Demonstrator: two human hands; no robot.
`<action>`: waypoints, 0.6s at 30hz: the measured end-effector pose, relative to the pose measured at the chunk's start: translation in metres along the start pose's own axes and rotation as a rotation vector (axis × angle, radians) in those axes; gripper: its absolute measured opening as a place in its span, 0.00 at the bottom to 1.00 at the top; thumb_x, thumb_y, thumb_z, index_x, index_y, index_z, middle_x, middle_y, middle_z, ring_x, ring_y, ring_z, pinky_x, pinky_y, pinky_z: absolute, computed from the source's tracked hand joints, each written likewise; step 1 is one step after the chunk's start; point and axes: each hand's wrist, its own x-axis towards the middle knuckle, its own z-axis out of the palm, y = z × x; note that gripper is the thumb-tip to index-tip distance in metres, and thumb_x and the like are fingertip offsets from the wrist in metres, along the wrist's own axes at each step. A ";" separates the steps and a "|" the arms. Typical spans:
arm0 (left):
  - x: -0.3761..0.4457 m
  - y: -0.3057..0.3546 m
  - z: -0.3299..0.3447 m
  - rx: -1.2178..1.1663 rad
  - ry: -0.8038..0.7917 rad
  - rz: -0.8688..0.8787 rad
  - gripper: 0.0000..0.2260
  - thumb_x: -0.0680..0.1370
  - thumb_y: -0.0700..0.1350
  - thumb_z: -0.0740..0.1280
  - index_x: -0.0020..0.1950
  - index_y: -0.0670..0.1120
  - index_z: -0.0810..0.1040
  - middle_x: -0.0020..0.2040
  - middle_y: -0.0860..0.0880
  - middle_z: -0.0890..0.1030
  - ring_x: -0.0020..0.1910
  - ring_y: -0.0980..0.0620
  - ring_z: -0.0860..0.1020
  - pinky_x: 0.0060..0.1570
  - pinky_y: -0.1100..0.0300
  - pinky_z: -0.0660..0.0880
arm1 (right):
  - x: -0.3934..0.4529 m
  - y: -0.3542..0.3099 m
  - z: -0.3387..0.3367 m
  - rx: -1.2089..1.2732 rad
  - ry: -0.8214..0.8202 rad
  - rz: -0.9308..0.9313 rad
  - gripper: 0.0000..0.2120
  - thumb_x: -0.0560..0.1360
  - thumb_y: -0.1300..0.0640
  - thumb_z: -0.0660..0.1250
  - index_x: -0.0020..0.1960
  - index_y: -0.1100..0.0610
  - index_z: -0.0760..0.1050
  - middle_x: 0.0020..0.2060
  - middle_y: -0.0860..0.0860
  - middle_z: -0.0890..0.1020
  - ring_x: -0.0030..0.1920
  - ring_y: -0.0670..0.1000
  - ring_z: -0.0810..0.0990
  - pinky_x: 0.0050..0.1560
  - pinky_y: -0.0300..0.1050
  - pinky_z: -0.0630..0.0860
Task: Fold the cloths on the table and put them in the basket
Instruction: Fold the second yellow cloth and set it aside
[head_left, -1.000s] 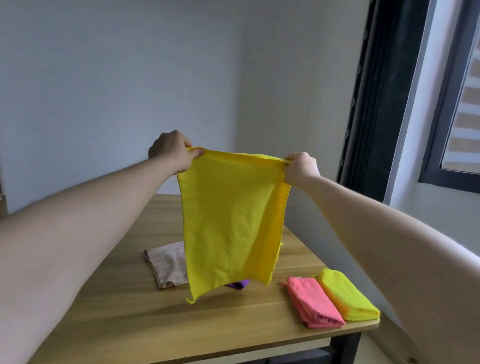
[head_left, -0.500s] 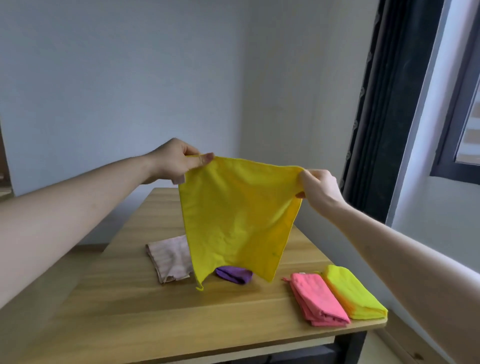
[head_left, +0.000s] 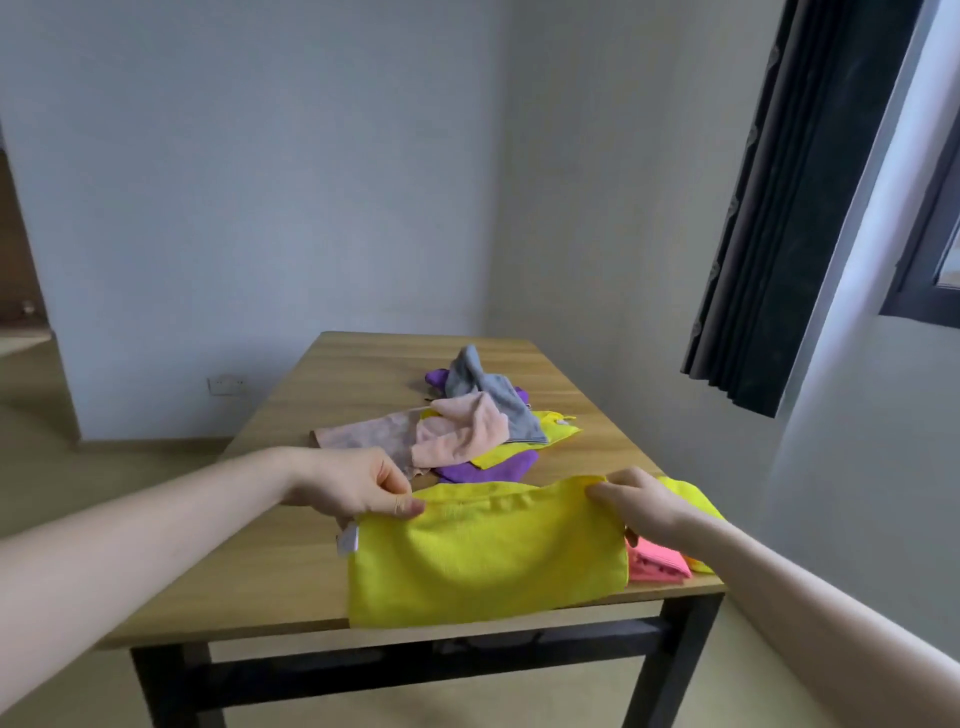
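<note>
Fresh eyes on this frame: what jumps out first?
The bright yellow cloth at the table's near edge, folded over, with the left hand and right hand each pinching a far corner. Behind it, mid-table, sits a loose heap of unfolded cloths in pink, grey, purple and yellow. By the right hand, at the table's right corner, a folded pink cloth peeks out.

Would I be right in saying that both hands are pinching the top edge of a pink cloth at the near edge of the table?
Not quite: the head view shows the left hand and right hand pinching a yellow cloth, not pink, at the table's near edge.
</note>
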 end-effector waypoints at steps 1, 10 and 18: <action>0.002 -0.005 0.006 0.020 -0.003 -0.007 0.21 0.78 0.63 0.68 0.35 0.49 0.70 0.33 0.50 0.62 0.32 0.54 0.63 0.30 0.61 0.67 | 0.002 0.006 0.003 -0.056 -0.017 0.003 0.14 0.83 0.52 0.61 0.41 0.57 0.72 0.32 0.50 0.70 0.31 0.49 0.70 0.31 0.43 0.66; 0.028 -0.041 0.015 0.096 0.093 0.000 0.12 0.77 0.53 0.68 0.48 0.45 0.80 0.40 0.53 0.78 0.39 0.57 0.74 0.43 0.58 0.70 | 0.019 0.026 0.013 -0.296 0.100 -0.108 0.08 0.82 0.51 0.64 0.52 0.51 0.81 0.46 0.47 0.83 0.45 0.48 0.81 0.42 0.41 0.78; 0.066 -0.068 0.021 -0.186 0.568 -0.113 0.12 0.67 0.55 0.69 0.43 0.50 0.85 0.40 0.49 0.86 0.43 0.50 0.83 0.48 0.52 0.77 | 0.062 0.026 0.024 -0.303 0.333 -0.075 0.06 0.79 0.54 0.67 0.52 0.55 0.80 0.46 0.51 0.83 0.46 0.55 0.80 0.47 0.50 0.79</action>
